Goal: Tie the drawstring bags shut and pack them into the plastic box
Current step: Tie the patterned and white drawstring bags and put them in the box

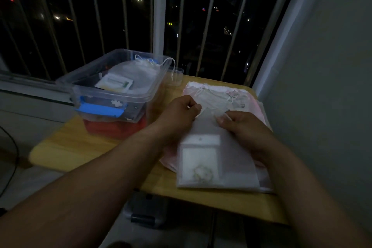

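On my feed the left hand (181,110) has its fingers curled tight, thumb against forefinger, pinching the far left corner of the top bag (219,167) at its mouth. The right hand (244,127) is curled in the same narrow way on the far right of that mouth, fingertips pressed into the fabric. The light is dim and the picture soft, so I cannot tell whether either pinch has the cord or only the cloth. The top bag is translucent white and lies flat on the near right part of the table (76,147), on a pile of pink bags (256,104) whose gathered mouths and loose strings show just beyond the hands. Through the cloth I can make out a card packet (198,157) with something ring-shaped near its lower end; what it is I cannot read. The plastic box (112,94) stands far left on the table, lid off, a blue latch (98,108) on its near wall, and a packed bag (138,72) lies inside with its cord (171,62) hanging over the right rim. A small clear cup (178,75) sits just right of the box. The box rests on a red object (118,128) that is mostly hidden. Window bars (128,16) cross the dark far side.
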